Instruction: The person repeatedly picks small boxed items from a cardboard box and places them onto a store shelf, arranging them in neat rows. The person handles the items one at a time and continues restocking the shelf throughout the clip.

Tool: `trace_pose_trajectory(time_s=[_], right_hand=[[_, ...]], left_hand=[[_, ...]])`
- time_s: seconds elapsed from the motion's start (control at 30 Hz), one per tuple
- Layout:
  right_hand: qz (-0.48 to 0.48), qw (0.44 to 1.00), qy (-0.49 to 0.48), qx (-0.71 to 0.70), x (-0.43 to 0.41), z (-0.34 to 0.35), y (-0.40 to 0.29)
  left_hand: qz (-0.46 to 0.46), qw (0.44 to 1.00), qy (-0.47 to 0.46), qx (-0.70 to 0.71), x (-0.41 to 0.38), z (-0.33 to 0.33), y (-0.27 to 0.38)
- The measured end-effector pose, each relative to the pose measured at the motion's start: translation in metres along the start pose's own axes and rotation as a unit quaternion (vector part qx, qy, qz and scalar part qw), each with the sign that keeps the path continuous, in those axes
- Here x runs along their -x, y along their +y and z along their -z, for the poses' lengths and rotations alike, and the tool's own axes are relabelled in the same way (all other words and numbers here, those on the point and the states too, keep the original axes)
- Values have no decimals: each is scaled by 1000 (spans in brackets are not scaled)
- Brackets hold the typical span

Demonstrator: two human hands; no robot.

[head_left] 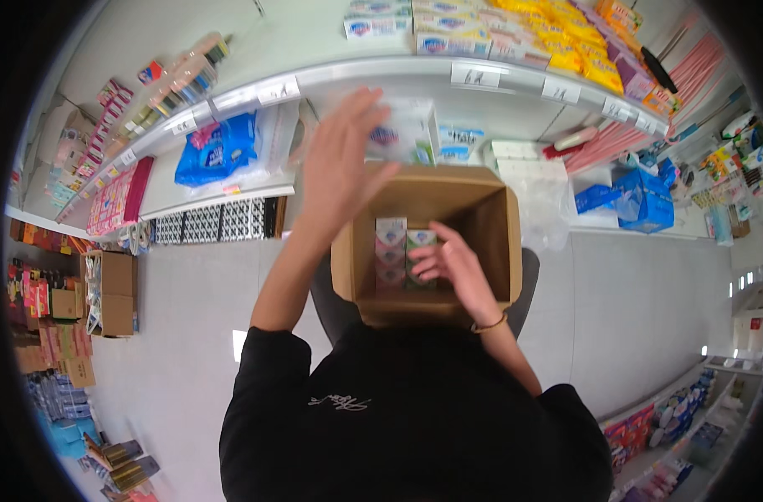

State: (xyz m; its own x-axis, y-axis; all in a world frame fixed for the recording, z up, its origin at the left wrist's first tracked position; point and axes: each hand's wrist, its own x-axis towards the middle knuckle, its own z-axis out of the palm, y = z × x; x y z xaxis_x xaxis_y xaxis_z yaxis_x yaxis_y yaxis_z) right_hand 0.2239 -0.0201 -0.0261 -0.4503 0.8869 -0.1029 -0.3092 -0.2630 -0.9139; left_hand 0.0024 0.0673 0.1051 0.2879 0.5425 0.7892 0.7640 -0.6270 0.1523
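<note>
An open cardboard box [494, 251] stands in front of my body, with small packaged boxes [391, 254] in its left part. My right hand [447, 254] reaches inside, fingers apart, over or beside a column of green and white boxes [421, 238]; whether it touches them is unclear. Raised over the box's far left edge, my left hand [350, 147] is blurred, fingers spread, holding nothing visible. Behind it, a white package with a blue logo [406, 128] sits on the lower shelf.
Above the box runs a shelf edge with price tags [381, 69], carrying soap boxes [453, 45] and yellow packets [570, 37]. A blue plastic package [218, 150] lies on the lower shelf at left. White packs in clear plastic [532, 182] adjoin the box at right. Another carton [119, 295] stands at far left.
</note>
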Motion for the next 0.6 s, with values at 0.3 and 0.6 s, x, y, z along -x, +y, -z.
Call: trace_pose_trajectory(time_s=[0.3,0.6], right_hand=[[-167,968,16,189,15,18,-1],[-160,933,12,322,-25,44,17]], left_hand=[[88,979,-180,31,164,-35,81],[236,958,-123,110,195,-51,83]])
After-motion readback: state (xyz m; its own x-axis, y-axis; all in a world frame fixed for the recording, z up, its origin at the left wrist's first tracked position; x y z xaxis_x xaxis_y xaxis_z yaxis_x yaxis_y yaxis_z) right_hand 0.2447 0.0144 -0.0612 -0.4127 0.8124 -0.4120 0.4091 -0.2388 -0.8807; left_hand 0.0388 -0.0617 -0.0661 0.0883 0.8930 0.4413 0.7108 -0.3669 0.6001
